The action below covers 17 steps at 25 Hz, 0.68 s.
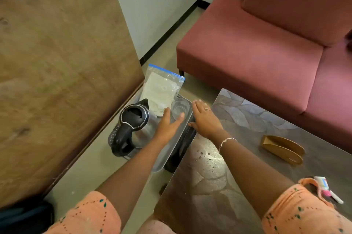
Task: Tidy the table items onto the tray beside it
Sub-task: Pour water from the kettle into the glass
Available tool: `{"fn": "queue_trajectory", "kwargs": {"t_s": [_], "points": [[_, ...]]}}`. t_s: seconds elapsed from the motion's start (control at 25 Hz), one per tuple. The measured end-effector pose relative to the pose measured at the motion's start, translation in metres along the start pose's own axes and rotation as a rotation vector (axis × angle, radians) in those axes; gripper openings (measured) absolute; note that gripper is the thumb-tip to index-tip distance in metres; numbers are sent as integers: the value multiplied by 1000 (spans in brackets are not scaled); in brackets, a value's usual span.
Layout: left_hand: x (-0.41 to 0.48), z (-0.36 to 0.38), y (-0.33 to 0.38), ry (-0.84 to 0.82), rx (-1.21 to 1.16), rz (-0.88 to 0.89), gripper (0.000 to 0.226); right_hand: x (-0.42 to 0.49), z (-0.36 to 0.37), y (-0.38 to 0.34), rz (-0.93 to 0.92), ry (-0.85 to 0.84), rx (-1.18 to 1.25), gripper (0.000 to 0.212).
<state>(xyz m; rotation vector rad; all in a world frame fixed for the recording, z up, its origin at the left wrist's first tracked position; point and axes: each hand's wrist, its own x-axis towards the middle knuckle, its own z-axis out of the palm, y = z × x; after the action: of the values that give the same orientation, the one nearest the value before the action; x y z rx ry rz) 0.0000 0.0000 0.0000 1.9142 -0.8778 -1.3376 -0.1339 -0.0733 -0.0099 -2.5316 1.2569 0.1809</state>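
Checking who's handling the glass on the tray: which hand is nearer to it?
Left. The left hand reaches the glass from its near side, fingertips at its rim. The right hand lies open just right of it, beside the tray edge, apart from the glass.

dusty-pink sofa (266, 43), brown wood-grain panel (57, 62), grey table (247, 119) with leaf-like swirls, steel-and-black kettle (133, 125), clear glass (180, 107), blue-strip bag (162, 87), peach sleeves (304, 212) (dotted, with dark green flecks)

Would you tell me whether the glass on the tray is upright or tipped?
Upright: the glass stands with its round mouth facing up.
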Motion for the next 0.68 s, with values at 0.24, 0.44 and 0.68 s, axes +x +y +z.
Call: {"fn": "queue_trajectory", "kwargs": {"t_s": [0.24,0.44,0.68], "points": [[20,-12,-9,-40,-186,-89,59,59,37,-1,-44,-98,-69,67],[34,-19,-29,-76,-184,-117,77,93,52,-5,-12,-128,-104,83],[33,-21,-47,-102,-146,-222,68,108,69,-7,102,-158,-34,89]]}}
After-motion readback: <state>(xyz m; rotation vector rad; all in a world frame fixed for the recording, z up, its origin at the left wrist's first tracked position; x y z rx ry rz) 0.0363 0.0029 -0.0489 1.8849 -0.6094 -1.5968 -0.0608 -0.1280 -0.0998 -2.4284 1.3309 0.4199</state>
